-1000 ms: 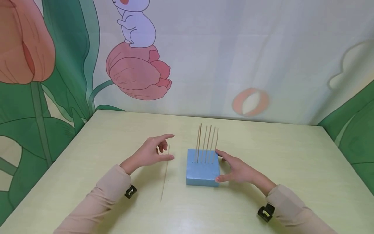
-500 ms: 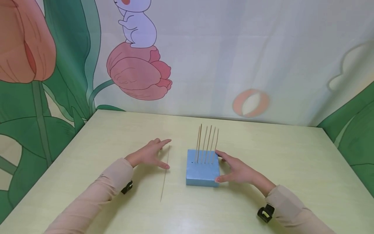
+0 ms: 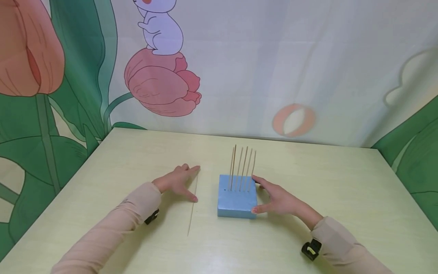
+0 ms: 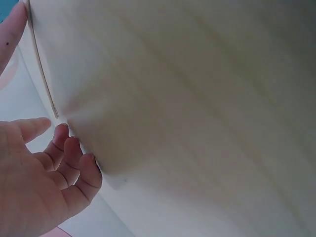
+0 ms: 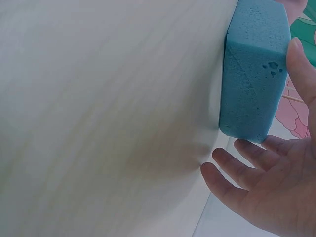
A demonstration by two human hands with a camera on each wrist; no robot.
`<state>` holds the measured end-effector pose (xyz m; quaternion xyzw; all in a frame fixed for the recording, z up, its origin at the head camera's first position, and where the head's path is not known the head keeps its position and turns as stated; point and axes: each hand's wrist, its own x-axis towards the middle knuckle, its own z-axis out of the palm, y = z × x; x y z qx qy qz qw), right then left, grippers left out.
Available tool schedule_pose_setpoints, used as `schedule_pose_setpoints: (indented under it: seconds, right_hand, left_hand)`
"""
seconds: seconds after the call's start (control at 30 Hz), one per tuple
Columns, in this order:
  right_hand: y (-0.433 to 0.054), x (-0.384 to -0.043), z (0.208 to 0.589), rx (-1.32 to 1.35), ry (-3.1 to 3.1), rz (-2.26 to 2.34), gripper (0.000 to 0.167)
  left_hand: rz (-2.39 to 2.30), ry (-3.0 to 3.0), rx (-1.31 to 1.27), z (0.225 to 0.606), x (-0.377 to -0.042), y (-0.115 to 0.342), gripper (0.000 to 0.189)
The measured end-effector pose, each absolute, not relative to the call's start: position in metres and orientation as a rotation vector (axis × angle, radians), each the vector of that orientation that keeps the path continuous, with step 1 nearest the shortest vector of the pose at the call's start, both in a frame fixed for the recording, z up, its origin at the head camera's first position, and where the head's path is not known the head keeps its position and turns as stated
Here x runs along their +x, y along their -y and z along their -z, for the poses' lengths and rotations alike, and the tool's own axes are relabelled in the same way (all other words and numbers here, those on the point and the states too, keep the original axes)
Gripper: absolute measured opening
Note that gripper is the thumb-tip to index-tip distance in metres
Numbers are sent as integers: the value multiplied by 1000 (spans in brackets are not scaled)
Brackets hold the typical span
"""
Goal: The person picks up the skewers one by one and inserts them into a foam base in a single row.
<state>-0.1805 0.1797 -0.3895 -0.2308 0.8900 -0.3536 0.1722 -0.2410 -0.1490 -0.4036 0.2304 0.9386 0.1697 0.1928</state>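
Observation:
A thin wooden skewer (image 3: 189, 222) lies flat on the table to the left of a blue foam block (image 3: 236, 207). My left hand (image 3: 176, 183) is down beside this skewer, thumb and index finger spread along it. In the left wrist view, the index fingertip is by the end of the skewer (image 4: 42, 69) and the thumb is close against it farther along; its other fingers bend loosely. Several skewers (image 3: 244, 167) stand upright in a row in the block. My right hand (image 3: 278, 198) rests thumb and fingers against the block's right side, the fingers fairly straight.
The pale wooden table (image 3: 325, 179) extends around both hands. A printed curtain (image 3: 239, 76) with flowers and a rabbit hangs behind its back edge. A small hole (image 3: 224, 189) shows in the block's top, left of the standing skewers.
My left hand has come down to the table beside the lying skewer, its thumb and index finger now at it. The right hand and the block have stayed in place.

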Motion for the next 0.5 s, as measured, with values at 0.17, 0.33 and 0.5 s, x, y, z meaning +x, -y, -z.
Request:
schedule_pose_setpoints:
  seconds: [0.17,0.33,0.5]
  right_hand:
    - [-180,-181,390,-669,-2528,1002,96]
    - [-180,-181,391,-676,-2532,998,97]
    - [-180,-182,392,-690,-2536,993,97]
  left_hand:
    - [-460,-2621,642,404,-241,146,108]
    - [-422,-2630,637,403,-242,145,108]
    - [-432,-2633,608,403,-243,144,107]
